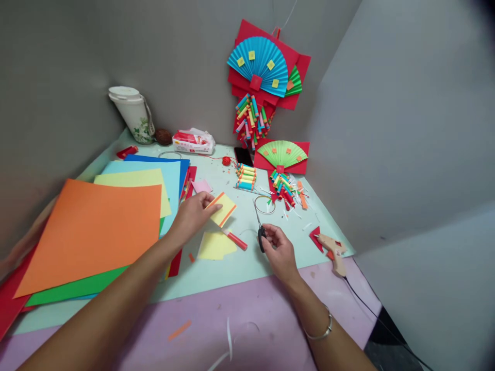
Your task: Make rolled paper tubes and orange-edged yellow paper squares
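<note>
My table (pixel 232 268) has a pale green top with a lilac strip along my edge. On it, to my left, lies a stack of coloured paper sheets (pixel 96 232), orange on top. A yellow paper piece (pixel 214 246) lies in the middle, scissors (pixel 260 226) just beside it, and a glue gun (pixel 332 250) to my right. A white cup (pixel 133 113) and a packet (pixel 193 140) stand at the back.

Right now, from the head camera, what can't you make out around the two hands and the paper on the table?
- Black-handled scissors: the right hand covers part of the handles, so its grip is unclear.
- Stack of coloured paper sheets: the orange top sheet hides the lower ones, and the left frame edge cuts the red one.
- White packet with red print: lettering too small to read.
- Yellow card with orange stripe: the left hand hides its near corner.
</note>
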A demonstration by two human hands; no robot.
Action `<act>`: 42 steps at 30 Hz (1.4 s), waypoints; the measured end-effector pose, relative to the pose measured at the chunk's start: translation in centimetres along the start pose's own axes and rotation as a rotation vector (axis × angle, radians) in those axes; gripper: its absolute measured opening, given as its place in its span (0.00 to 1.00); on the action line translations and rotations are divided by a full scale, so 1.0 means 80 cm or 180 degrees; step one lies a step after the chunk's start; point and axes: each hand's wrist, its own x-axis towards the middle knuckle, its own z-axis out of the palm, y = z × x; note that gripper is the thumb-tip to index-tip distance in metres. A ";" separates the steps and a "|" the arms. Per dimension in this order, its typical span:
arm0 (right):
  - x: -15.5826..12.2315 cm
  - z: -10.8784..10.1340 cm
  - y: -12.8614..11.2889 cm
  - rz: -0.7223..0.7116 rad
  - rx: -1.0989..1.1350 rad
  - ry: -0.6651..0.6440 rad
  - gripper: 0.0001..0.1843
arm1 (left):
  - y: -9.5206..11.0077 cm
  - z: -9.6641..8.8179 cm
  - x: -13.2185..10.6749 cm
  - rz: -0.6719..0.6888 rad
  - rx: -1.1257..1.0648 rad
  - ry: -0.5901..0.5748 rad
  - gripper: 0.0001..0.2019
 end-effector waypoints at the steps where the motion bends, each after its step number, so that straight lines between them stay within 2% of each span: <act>1: 0.001 0.000 0.001 0.0014 -0.0030 0.0006 0.20 | 0.001 0.005 0.014 0.0020 0.0049 0.0046 0.15; 3: 0.001 -0.001 0.001 0.0023 -0.0106 0.0006 0.20 | 0.001 0.009 0.032 0.0093 0.0178 0.0132 0.19; 6: 0.000 -0.002 0.003 -0.0046 -0.0266 -0.0028 0.20 | -0.011 0.002 0.029 0.0180 0.0497 0.0223 0.26; 9: -0.002 -0.004 0.003 -0.0176 -0.0603 -0.0086 0.21 | -0.035 -0.019 -0.001 0.0186 0.0871 0.0206 0.26; 13: -0.003 -0.005 0.004 -0.0453 -0.1183 -0.0082 0.20 | -0.073 -0.040 -0.057 0.0063 0.1215 0.0202 0.30; 18: 0.001 -0.011 0.009 -0.0714 -0.1698 -0.0041 0.19 | -0.118 -0.041 -0.119 -0.0062 0.1386 0.0011 0.34; 22: 0.007 -0.021 0.017 -0.0772 -0.2000 -0.0017 0.19 | -0.144 -0.048 -0.148 -0.0263 0.1434 0.0040 0.36; 28: 0.009 -0.022 0.019 -0.0826 -0.2239 -0.0112 0.19 | -0.146 -0.061 -0.155 -0.0359 0.1437 0.0163 0.29; 32: 0.008 -0.020 0.019 -0.0837 -0.2280 -0.0112 0.19 | -0.145 -0.055 -0.154 -0.0128 0.1664 0.0296 0.27; 38: 0.008 -0.016 0.025 -0.1047 -0.2299 -0.0074 0.18 | -0.151 -0.050 -0.156 -0.0035 0.1992 0.0170 0.28; 42: 0.009 -0.015 0.028 -0.1256 -0.2304 -0.0086 0.16 | -0.149 -0.045 -0.156 0.0253 0.2243 0.0383 0.25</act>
